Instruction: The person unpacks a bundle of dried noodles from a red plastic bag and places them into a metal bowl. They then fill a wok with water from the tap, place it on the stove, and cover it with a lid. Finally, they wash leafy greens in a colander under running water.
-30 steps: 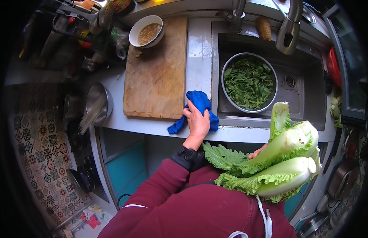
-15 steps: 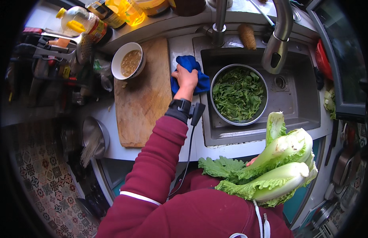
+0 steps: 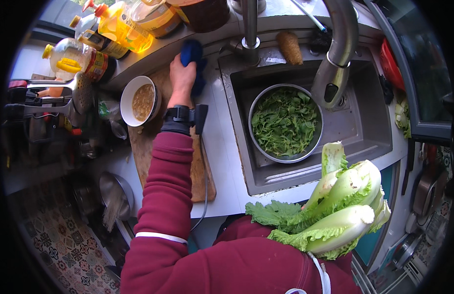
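Observation:
My left hand (image 3: 182, 78) is closed on a bunched blue cloth (image 3: 191, 53), over the far edge of the wooden cutting board (image 3: 202, 171). Part of the cloth hangs down beside my fingers onto the white counter. A white bowl (image 3: 127, 104) of brown, lumpy liquid stands on the board, left of my wrist. Low on the right, against my body, two pale napa cabbages (image 3: 334, 225) are held by my right hand (image 3: 303, 208). Leaves cover nearly all of that hand. A round metal pot (image 3: 320, 128) full of green leaves (image 3: 285, 122) sits in the sink.
The grey sink (image 3: 366, 127) has a tall faucet (image 3: 339, 54) hanging over it. A brown root-like piece (image 3: 289, 47) lies behind it. Several bottles (image 3: 121, 27) line the back left ledge. Utensils (image 3: 80, 93) crowd the left side, above a metal bowl (image 3: 126, 188).
My left hand has carried the blue cloth away from beside the sink, to the far left over the board's back edge. The cabbages have stayed nearly in place.

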